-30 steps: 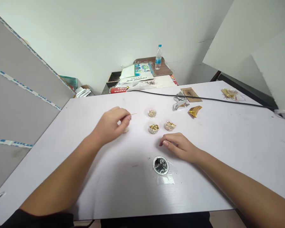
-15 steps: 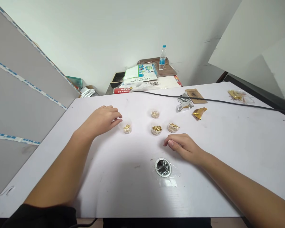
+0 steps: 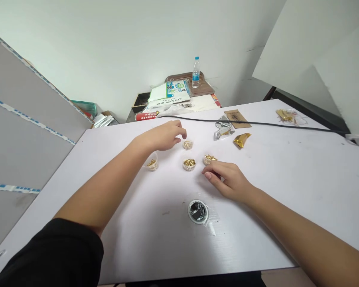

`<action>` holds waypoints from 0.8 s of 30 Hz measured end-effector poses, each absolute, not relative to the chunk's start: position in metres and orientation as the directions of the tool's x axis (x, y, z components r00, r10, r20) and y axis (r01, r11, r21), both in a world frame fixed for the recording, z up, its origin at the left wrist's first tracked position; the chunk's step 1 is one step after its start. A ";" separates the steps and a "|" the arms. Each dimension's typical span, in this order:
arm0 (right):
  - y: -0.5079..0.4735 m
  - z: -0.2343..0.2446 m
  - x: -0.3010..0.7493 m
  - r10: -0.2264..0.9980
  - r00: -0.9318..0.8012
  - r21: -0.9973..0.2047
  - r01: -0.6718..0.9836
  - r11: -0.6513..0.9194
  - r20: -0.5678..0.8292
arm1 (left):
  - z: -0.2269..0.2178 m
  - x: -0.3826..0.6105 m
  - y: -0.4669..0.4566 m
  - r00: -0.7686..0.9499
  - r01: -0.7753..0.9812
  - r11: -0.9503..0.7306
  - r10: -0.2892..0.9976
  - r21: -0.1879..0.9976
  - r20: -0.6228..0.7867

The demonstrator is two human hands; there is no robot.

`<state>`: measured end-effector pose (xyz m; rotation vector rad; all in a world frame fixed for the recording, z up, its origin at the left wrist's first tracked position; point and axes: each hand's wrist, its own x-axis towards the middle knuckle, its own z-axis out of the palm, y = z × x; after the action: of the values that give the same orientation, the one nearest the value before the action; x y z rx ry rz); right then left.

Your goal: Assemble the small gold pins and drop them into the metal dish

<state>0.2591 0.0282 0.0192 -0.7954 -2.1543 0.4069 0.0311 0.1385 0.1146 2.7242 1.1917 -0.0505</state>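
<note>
Small clear plastic cups with tiny metal pieces stand on the white table. My left hand [image 3: 167, 135] is over the back of the table, thumb and fingers apart, its fingertips just left of the rear cup [image 3: 187, 145] of pale, thin pieces. Below my left forearm sits the left cup [image 3: 151, 164], with gold pin-like pieces. The middle cup [image 3: 189, 164] holds a heap of gold pieces. My right hand [image 3: 225, 179] rests on the table, fingers loosely curled with a gap at the thumb and nothing visible in it. It partly covers the right cup [image 3: 210, 158] of gold pieces.
A round cable-hole cover [image 3: 198, 211] is taped into the table. A black cable [image 3: 257, 123] crosses the rear, near a gold foil packet [image 3: 242, 140], silver packets [image 3: 223, 132] and a brown card [image 3: 238, 118]. Behind stands a water bottle [image 3: 196, 72]; a grey partition [image 3: 24, 131] borders the left.
My left hand has moved right, from beside the left cup to the rear cup. My right hand is slightly nearer the right cup. The view has shifted a little to the right.
</note>
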 end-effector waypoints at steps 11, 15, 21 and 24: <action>0.043 0.010 0.270 0.775 -0.197 -0.450 0.718 0.531 0.600 | 0.121 0.059 0.148 0.693 0.720 -0.676 0.692 0.157 -0.199; 0.045 0.008 0.271 0.856 -0.194 -0.484 0.756 0.442 0.479 | 0.123 0.061 0.131 0.774 0.626 -0.750 0.562 0.213 -0.293; 0.047 0.002 0.268 0.950 -0.115 -0.623 0.731 0.279 0.290 | 0.113 0.077 0.118 0.667 0.701 -0.708 0.607 0.088 -0.432; 0.049 -0.001 0.268 0.954 -0.130 -0.663 0.693 0.283 0.272 | 0.107 0.085 0.113 0.603 0.739 -0.674 0.666 -0.008 -0.438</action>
<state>0.2685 0.0493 -0.0006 -1.4765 -1.8932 0.5031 0.0850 0.1130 0.1073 2.6536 1.1741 -0.6170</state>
